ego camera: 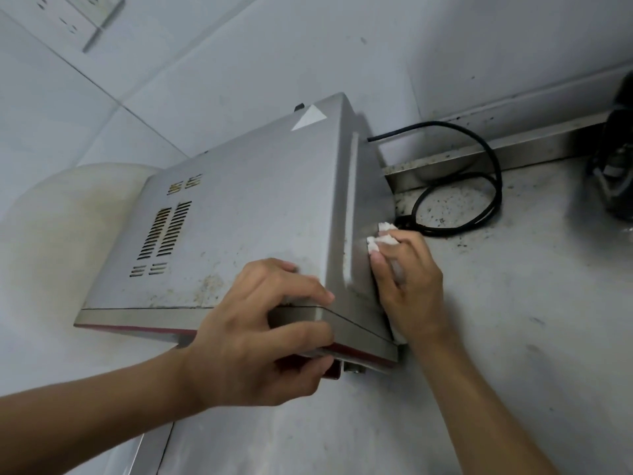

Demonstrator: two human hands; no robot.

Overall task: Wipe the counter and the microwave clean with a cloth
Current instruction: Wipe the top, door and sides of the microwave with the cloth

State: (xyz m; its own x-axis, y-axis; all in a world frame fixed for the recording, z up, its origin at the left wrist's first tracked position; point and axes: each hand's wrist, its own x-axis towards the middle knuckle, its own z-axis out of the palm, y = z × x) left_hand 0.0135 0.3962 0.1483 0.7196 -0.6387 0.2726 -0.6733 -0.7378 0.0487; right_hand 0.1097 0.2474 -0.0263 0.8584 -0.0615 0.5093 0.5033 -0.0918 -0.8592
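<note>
Sliding is probably threatening: left hand (253, 337) gripping the microwave (246, 207), right hand (407, 282) clutching the cloth (383, 236), we are pushing sideways.

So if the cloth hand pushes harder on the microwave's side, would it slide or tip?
Tipping looks unlikely: the microwave is a wide, low metal box. It might slide on the smooth steel counter, though the left hand gripping its front corner probably braces it.

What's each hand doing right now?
Left hand: grips the front corner of the microwave.
Right hand: holds the white cloth against its right side.
</note>
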